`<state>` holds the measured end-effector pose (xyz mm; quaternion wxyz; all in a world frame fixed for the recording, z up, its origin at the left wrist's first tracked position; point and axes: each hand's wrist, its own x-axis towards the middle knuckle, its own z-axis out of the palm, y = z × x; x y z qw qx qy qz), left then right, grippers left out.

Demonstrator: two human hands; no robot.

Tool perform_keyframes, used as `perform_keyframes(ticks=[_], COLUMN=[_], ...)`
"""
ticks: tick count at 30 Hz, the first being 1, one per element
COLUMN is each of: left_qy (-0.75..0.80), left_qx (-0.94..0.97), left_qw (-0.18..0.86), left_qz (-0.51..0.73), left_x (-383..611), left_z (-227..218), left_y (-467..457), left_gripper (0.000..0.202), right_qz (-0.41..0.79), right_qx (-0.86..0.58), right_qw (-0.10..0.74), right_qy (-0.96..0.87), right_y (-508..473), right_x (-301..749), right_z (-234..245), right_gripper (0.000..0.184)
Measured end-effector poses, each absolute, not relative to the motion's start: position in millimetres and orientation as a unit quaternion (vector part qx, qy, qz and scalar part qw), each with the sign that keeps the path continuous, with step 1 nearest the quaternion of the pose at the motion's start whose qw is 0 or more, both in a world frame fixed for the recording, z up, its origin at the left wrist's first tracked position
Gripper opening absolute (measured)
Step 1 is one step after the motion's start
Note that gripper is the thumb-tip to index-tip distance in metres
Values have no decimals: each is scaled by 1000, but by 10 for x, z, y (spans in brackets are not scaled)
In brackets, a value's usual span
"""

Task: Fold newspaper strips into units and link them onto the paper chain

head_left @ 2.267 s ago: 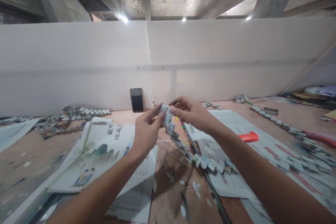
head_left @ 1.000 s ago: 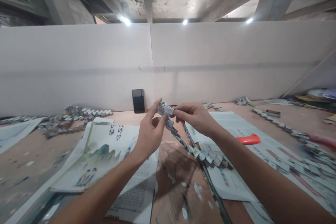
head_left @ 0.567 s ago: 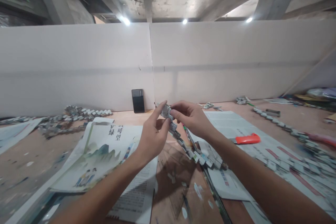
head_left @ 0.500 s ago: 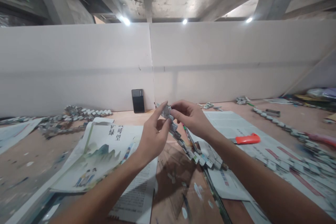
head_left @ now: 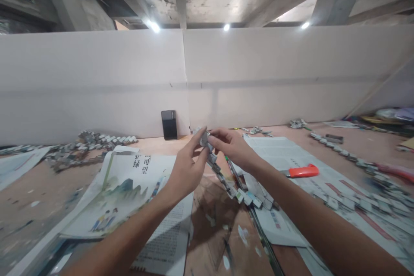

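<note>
A chain of folded newspaper pieces [head_left: 223,180] runs from between my hands down to the right, its lower end resting on paper by my right forearm. My left hand [head_left: 186,166] pinches the upper end between thumb and fingers. From the other side, my right hand [head_left: 231,146] has its thumb and fingertips closed on the same top pieces. The exact grip of the right fingertips is partly hidden. Beneath the chain, newspaper sheets [head_left: 274,224] lie on the brown tabletop.
A red-handled knife [head_left: 303,170] lies on newspaper at right. More folded-paper chains rest at left [head_left: 93,142] and right [head_left: 349,155]. A black phone [head_left: 170,125] leans against the white partition [head_left: 258,73]. A printed sheet [head_left: 126,198] lies left, and a long thin strip [head_left: 263,235] near the middle.
My right hand has shifted slightly left and down, its fingers nearer the top pieces. My left hand keeps its pinch on the chain, and the view has moved a little.
</note>
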<state>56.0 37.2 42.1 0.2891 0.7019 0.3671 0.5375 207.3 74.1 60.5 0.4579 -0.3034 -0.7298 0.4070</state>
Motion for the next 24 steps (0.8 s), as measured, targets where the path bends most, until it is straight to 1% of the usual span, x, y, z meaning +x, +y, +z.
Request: perform_keyframes(ticks=[4, 6, 8, 11, 14, 17, 19, 21, 22, 24], left_qy=[383, 391, 399, 411, 411, 407, 418, 452, 480, 555], left_qx=[721, 711, 686, 645, 605, 573, 593, 648, 677, 687], left_qw=[269, 279, 301, 353, 410, 445, 445, 385, 321, 111], left_qz=[511, 513, 529, 539, 545, 555, 525, 477, 456, 455], left_x=[532, 494, 439, 345, 283, 272, 254, 149, 39, -329], left_z=[418, 433, 461, 502, 497, 443, 417, 425, 443, 492], left_y=[403, 439, 496, 596, 670, 706, 743, 838, 920, 1148], left_gripper=[54, 56, 56, 42, 28, 23, 22, 23, 24, 26], right_qz=[519, 574, 602, 588, 524, 487, 489, 491, 489, 485], right_qx=[-268, -262, -256, -272, -320, -350, -363, -375, -379, -384], right_qw=[433, 420, 404, 395, 362, 307, 288, 285, 284, 280], right_qy=[-687, -652, -639, -652, -701, -739, -739, -733, -732, -734], right_y=[728, 716, 705, 684, 653, 639, 656, 699, 727, 787], right_x=[2009, 1992, 1989, 1985, 1965, 1936, 1923, 1918, 1919, 1925], right_z=[553, 543, 546, 560, 562, 538, 500, 441, 407, 335], right_gripper=[22, 22, 21, 20, 20, 19, 19, 19, 19, 20])
